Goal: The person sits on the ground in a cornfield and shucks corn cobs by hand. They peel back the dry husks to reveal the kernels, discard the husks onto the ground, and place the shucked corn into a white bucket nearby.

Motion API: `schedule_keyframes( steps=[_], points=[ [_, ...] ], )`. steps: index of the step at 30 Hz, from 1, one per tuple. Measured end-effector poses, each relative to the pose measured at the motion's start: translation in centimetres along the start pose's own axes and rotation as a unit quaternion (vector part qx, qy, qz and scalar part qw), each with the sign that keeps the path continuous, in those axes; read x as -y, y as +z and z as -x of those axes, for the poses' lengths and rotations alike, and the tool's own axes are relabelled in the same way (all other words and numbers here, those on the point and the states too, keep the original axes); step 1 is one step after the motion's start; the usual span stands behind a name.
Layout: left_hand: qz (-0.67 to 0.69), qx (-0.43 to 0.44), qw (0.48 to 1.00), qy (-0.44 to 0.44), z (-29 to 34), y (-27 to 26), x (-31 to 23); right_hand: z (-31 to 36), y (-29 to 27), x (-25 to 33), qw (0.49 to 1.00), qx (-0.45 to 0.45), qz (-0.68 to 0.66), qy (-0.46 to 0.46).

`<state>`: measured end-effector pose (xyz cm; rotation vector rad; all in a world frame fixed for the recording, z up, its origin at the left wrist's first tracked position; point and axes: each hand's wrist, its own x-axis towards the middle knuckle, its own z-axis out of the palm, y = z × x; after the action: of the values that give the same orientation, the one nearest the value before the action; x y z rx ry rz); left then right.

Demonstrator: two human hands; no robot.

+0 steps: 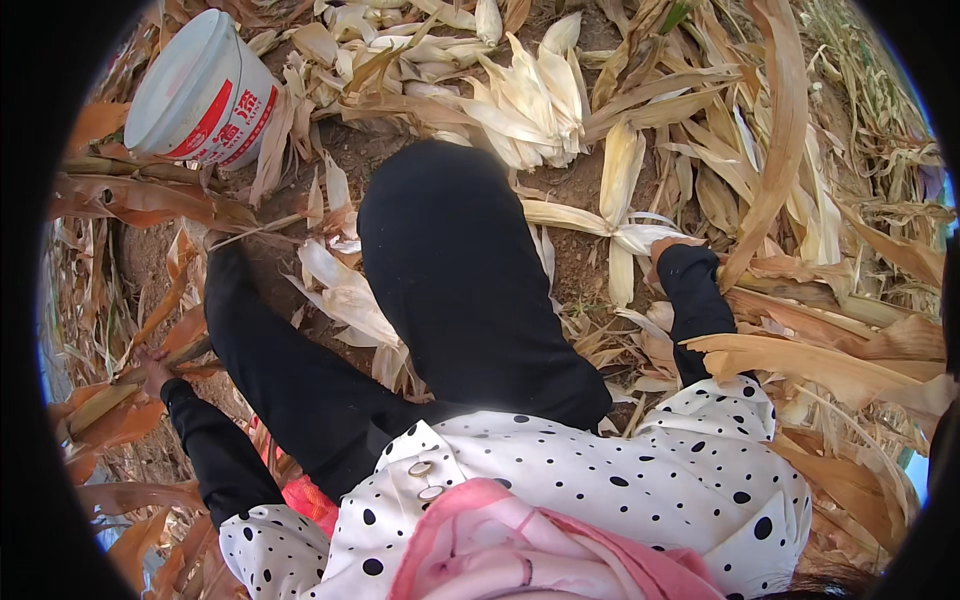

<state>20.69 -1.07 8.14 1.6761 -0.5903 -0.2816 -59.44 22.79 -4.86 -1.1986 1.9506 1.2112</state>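
My left hand (152, 372) is at the far left, its fingers closed round a dry corn stalk (98, 408). On the right, my right hand (672, 246) comes out of a black sleeve and is closed at the end of a pale corn husk (640, 238). The sleeve and wrist partly hide its fingers. Just beyond that hand stands another upright pale husk (622, 175), its leaves meeting the held one. A fanned-out bunch of cream husks (530, 100) lies farther off, in front of my knee.
A white bucket (245, 90) with red printing leans at the far left among dry leaves. Brown stalks and long curled leaves (785, 120) crowd the right side. Bare soil (370, 150) shows beyond my knee. Something red (310, 505) lies beside my left thigh.
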Motion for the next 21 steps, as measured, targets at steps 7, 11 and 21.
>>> schedule_keyframes(
  steps=[7,11,21],
  points=[
    [-0.205,0.01,0.977,-0.064,-1.3,-0.1,0.7,-1.8,4.6,0.3,0.993,-0.066,0.094,-0.004],
    [-0.192,0.043,0.979,-0.047,-9.7,-4.5,4.0,-2.4,5.6,1.0,0.997,-0.057,0.059,0.005],
    [-0.067,0.11,0.981,-0.145,-6.4,-2.7,6.4,-3.7,8.0,-0.6,0.992,-0.099,0.072,0.03]
  ],
)
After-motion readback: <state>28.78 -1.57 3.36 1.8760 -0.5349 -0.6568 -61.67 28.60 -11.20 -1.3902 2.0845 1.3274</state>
